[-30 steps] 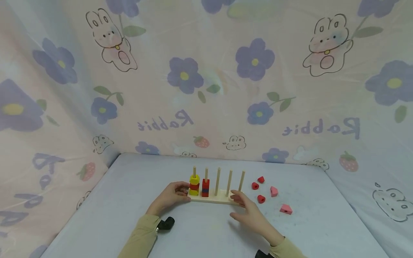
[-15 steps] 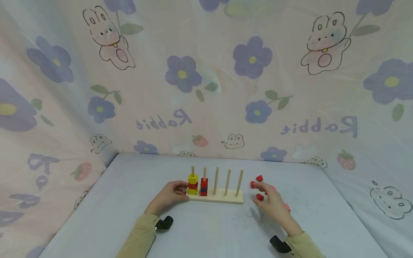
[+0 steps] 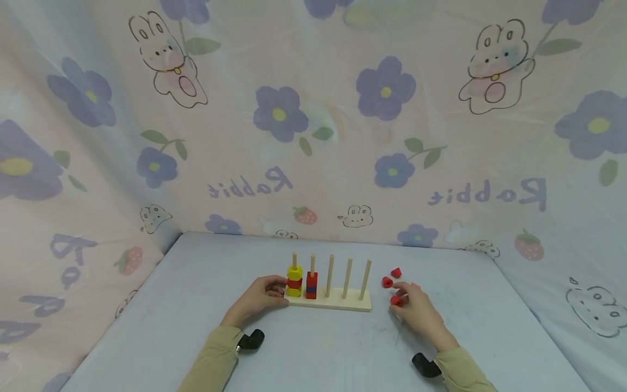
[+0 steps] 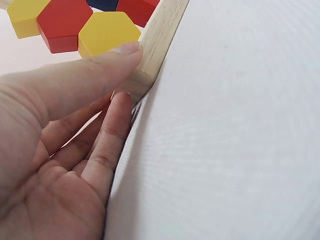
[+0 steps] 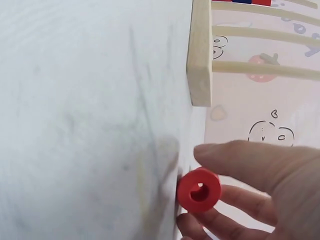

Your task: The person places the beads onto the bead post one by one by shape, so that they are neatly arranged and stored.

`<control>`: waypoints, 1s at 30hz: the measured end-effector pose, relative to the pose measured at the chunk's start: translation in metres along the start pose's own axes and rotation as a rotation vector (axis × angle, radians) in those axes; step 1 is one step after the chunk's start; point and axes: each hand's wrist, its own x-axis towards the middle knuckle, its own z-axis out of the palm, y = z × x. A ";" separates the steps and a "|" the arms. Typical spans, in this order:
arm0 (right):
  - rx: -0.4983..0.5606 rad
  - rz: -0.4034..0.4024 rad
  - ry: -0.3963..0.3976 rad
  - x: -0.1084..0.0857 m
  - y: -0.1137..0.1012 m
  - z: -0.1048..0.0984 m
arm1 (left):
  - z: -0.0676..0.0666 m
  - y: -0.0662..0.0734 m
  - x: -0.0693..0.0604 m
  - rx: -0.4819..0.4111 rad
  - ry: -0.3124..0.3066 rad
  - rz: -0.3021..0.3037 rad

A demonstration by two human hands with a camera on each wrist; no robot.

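Left forearm (image 3: pixel 213 356), sleeved, in from 7 o'clock | left grip (image 3: pixel 258 298) aimed at 2, left thumb (image 4: pixel 70 82) extended | right forearm (image 3: pixel 462 371) from 5 o'clock | right grip (image 3: pixel 417 311) aimed at 10, right thumb (image 5: pixel 242 161) parted from curved fingers (image 5: pixel 250 201)

Base (image 4: pixel 152 55), at left fingertips (image 4: pixel 121 102): pale wood, fine grain, matt
Yellow block (image 4: pixel 107 32), by left thumb (image 4: pixel 122 52): smooth, soft sheen
Red bead (image 5: pixel 186 189), by right fingertips (image 5: pixel 187 223): smooth, slightly glossy
Tabletop (image 3: pixel 318 348), below right fingertips: matt
Backdrop (image 3: pixel 338 158), beyond: creased cloth

Black, rounded devices (image 3: pixel 251 340) sit beside the plain tan sleeves (image 3: pixel 210 359).
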 end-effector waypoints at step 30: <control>0.426 -0.268 0.206 0.016 -0.123 -0.041 | 0.000 0.003 0.000 -0.016 -0.007 -0.017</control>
